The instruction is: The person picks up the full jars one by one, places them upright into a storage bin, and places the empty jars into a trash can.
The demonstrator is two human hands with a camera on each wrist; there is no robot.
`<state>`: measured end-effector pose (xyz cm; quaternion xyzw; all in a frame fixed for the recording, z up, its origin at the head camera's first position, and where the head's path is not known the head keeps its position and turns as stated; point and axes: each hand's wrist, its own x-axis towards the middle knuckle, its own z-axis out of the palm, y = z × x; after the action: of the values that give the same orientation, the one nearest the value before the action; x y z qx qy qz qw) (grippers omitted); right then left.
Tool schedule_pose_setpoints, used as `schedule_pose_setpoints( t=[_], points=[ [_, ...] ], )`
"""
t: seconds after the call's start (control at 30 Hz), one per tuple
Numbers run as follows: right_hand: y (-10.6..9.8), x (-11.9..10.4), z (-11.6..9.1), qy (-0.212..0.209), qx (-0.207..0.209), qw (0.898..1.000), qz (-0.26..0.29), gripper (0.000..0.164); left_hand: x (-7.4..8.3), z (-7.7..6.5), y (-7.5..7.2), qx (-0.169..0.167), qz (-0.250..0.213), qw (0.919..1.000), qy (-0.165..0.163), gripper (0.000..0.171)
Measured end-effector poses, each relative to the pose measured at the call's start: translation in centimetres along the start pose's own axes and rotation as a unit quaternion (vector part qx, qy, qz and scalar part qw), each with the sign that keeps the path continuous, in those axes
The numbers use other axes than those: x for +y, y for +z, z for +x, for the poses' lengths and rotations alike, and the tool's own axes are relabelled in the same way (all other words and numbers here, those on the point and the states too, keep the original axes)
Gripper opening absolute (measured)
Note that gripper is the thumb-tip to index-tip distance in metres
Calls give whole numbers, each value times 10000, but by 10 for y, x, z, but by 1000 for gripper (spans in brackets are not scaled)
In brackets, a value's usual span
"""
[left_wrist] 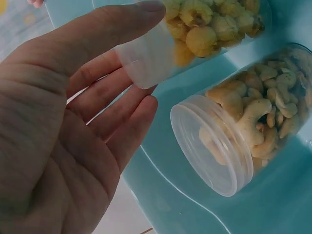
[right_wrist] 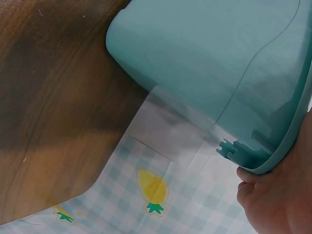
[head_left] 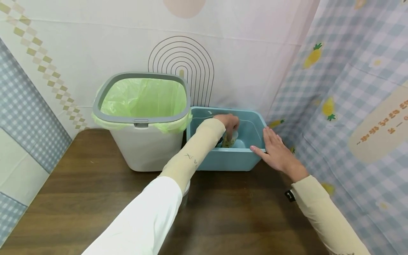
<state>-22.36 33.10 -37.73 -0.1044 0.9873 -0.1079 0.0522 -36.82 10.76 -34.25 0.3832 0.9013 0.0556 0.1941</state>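
Observation:
My left hand (head_left: pixel 228 124) reaches down into a blue plastic bin (head_left: pixel 223 160). In the left wrist view its thumb lies over a clear jar of yellow, bumpy, popcorn-like pieces (left_wrist: pixel 202 36), with the fingers behind the whitish lid, so the hand holds the lid end. Beside it in the bin lies a clear jar of cashews (left_wrist: pixel 263 112) with a translucent lid, untouched. My right hand (head_left: pixel 278 154) rests on the bin's right front corner, fingers extended along the side rim and thumb on the front rim. The right wrist view shows this hand (right_wrist: pixel 282 190) against the rim.
Left of the bin stands a light grey trash can (head_left: pixel 149 148) with a grey rim and green liner. A clear container (head_left: pixel 185 196) on the wooden table (head_left: pixel 232 212) is mostly hidden under my left forearm. Patterned cloth walls (head_left: pixel 255 53) stand close behind and on both sides.

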Motion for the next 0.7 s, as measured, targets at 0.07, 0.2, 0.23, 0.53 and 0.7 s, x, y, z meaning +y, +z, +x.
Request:
schedule_pose_setpoints(
  t=[0.07,0.2,0.23,0.53,0.7],
  points=[
    [0,-1,0,5,-7,10000,-2,105,-1,0,0,14,-27,10000,26,61],
    [0,-2,0,22,-31,10000,-2,105,-2,2,-1,27,-27,10000,1,58],
    [1,-2,0,24,-36,10000,-5,105,-3,2,-1,30,-7,10000,-14,58],
    [1,-2,0,25,-69,10000,-49,105,8,-16,-14,170,182,9997,4,58],
    [-1,-1,-1,17,-45,10000,-40,106,21,-35,-27,93,455,9989,-106,19]
  ],
)
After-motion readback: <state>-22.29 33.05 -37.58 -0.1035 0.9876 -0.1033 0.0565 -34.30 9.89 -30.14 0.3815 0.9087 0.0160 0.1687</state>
